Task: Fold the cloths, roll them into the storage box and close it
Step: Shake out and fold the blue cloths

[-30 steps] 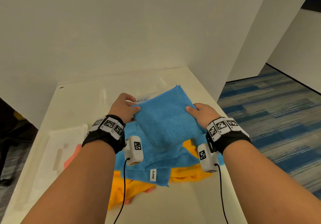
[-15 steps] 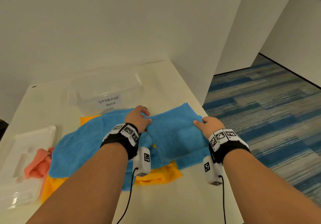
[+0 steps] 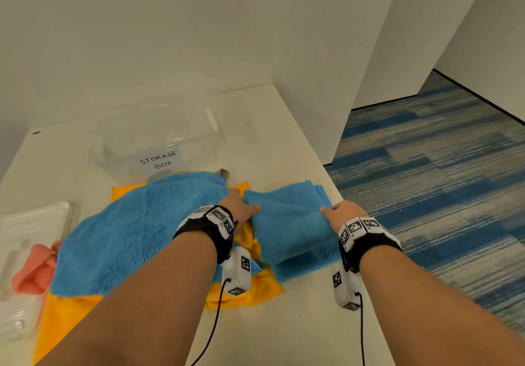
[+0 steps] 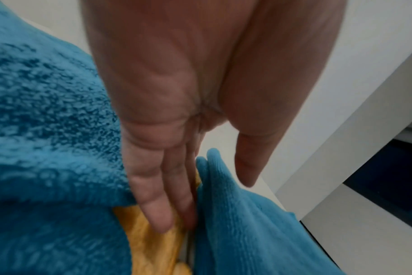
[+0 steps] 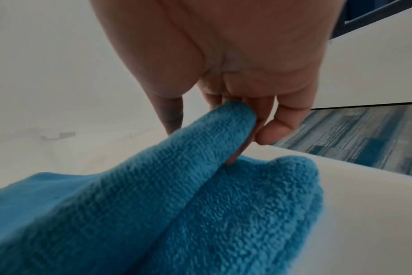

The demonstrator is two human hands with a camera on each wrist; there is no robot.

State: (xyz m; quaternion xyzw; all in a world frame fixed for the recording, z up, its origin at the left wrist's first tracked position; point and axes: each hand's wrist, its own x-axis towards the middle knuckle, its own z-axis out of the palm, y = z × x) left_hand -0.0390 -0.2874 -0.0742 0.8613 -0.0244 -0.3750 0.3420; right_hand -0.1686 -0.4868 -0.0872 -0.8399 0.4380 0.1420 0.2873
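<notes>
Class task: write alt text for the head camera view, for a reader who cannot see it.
Two hands, left hand and right hand, hold a folded blue cloth by its sides on a white table. Behind lies an empty clear storage box; blue, orange and pink cloths lie heaped at left.

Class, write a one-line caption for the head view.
Both hands set a folded blue cloth on the table before the storage box.
</notes>
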